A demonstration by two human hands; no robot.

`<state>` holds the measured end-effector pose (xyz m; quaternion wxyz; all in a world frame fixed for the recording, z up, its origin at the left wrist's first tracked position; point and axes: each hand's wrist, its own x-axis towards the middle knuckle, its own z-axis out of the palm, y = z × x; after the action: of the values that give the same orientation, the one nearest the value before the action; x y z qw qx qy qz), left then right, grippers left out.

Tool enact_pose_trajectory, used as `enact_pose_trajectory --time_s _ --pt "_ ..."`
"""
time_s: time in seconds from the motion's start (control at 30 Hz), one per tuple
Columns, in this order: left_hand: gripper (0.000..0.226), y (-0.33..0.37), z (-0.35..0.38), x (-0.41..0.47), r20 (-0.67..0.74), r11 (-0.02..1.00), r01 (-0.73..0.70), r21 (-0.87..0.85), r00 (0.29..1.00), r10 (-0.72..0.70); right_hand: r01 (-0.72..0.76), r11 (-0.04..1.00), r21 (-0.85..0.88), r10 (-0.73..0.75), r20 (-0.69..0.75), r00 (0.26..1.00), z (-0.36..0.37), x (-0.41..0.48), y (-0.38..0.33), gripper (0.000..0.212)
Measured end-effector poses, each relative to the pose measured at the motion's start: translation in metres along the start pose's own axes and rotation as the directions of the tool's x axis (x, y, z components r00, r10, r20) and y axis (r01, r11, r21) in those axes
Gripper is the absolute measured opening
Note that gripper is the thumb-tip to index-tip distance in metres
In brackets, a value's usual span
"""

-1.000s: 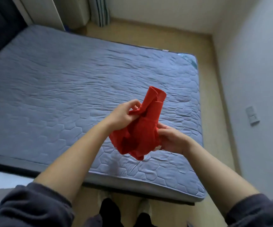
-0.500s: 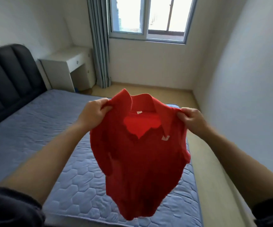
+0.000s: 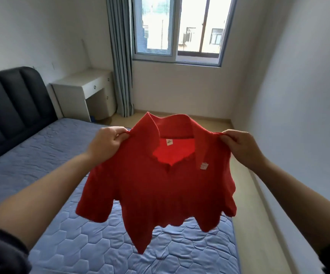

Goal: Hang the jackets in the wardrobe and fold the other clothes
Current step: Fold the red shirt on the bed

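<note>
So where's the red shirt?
In the head view, the red shirt hangs mid-frame above the bed, its shoulders gripped by the left hand and right hand.

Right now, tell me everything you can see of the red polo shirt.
The red polo shirt hangs in the air, spread open, front toward the camera, above the blue quilted mattress without touching it. The left hand and right hand each pinch a shoulder. It looks like soft knit fabric, with a fold-down collar, short sleeves, a white neck label inside and a small white tag below the collar. Its hem hangs uneven.
</note>
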<state>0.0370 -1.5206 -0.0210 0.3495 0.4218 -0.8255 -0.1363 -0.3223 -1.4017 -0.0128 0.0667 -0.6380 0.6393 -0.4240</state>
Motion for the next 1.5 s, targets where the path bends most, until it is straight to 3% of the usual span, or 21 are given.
enact_pose_trajectory --time_s 0.1,0.27,0.4,0.53,0.63,0.7,0.77,0.8,0.87,0.93,1.03,1.13,1.2,1.3,1.4,1.47,1.5 --pt "0.021 0.004 0.016 -0.006 -0.067 0.989 0.111 -0.101 0.991 -0.118 -0.104 0.991 0.088 0.105 -0.001 0.995 0.007 -0.002 0.003 0.016" --pt "0.018 0.0 0.023 -0.013 -0.155 1.0 0.005 0.004 0.988 -0.004 -0.125 0.982 0.139 0.129 -0.021 0.991 0.016 -0.011 0.006 0.018" --pt "0.018 0.007 0.024 -0.01 -0.276 1.0 0.012 -0.024 0.961 -0.018 -0.107 0.953 0.282 0.116 -0.014 0.993 0.017 -0.013 -0.001 0.023" --pt "0.02 0.015 0.015 -0.009 -0.402 0.996 -0.025 -0.088 0.916 -0.012 -0.046 0.976 0.213 0.054 -0.031 0.998 0.012 -0.013 -0.004 0.021" --pt "0.021 0.017 0.006 -0.009 -0.445 0.994 -0.105 0.012 0.89 0.099 0.011 0.997 0.079 -0.004 -0.087 0.996 0.008 -0.012 -0.003 0.02" --pt "0.021 0.012 0.001 -0.002 -0.26 0.997 -0.074 -0.024 0.964 0.065 0.039 0.999 0.0 -0.039 -0.072 0.997 0.005 -0.008 -0.002 0.02" --pt "0.027 0.007 -0.001 0.002 0.011 0.988 0.126 -0.085 0.992 -0.125 0.018 0.997 -0.078 -0.01 0.094 0.995 0.008 -0.003 -0.001 0.02" --pt "0.029 0.004 0.0 0.002 0.023 0.988 0.15 -0.047 0.989 -0.149 0.005 0.995 -0.099 0.009 0.142 0.99 0.011 -0.002 0.0 0.02" --pt "0.028 -0.001 0.001 0.003 -0.002 0.987 0.161 -0.026 0.987 -0.162 -0.03 0.998 -0.061 0.035 0.085 0.996 0.015 -0.001 0.002 0.02" --pt "0.025 -0.003 0.003 0.0 0.084 0.963 0.223 -0.15 0.974 -0.212 -0.085 0.996 0.029 0.083 0.04 0.996 0.019 -0.002 0.002 0.02" --pt "0.018 -0.007 0.002 -0.004 0.283 0.94 0.279 -0.198 0.934 -0.218 -0.136 0.987 0.089 0.135 0.024 0.991 0.022 -0.002 0.006 0.02" --pt "0.002 -0.01 -0.008 -0.011 0.512 0.921 0.323 -0.219 0.841 -0.173 -0.204 0.976 0.071 0.192 0.147 0.97 0.022 -0.011 0.017 0.021" --pt "0.005 -0.012 -0.009 -0.017 0.671 0.914 0.367 -0.173 0.724 -0.163 -0.33 0.937 0.113 0.26 0.405 0.877 0.018 -0.022 0.028 0.02" --pt "0.015 -0.018 0.001 -0.031 0.818 0.907 0.42 -0.013 0.526 -0.232 -0.5 0.866 0.002 0.298 0.8 0.52 0.014 -0.039 0.043 0.012" --pt "0.023 -0.025 0.014 -0.043 0.922 0.847 0.515 0.132 0.251 -0.296 -0.625 0.775 -0.09 0.282 0.935 0.214 0.019 -0.053 0.053 0.013" --pt "0.024 -0.028 0.023 -0.046 0.937 0.8 0.558 0.22 0.107 -0.332 -0.679 0.722 -0.13 0.26 0.961 0.092 0.026 -0.058 0.057 0.018" --pt "0.026 -0.03 0.029 -0.046 0.932 0.777 0.58 0.246 0.079 -0.353 -0.706 0.694 -0.142 0.253 0.966 0.055 0.03 -0.058 0.06 0.019"
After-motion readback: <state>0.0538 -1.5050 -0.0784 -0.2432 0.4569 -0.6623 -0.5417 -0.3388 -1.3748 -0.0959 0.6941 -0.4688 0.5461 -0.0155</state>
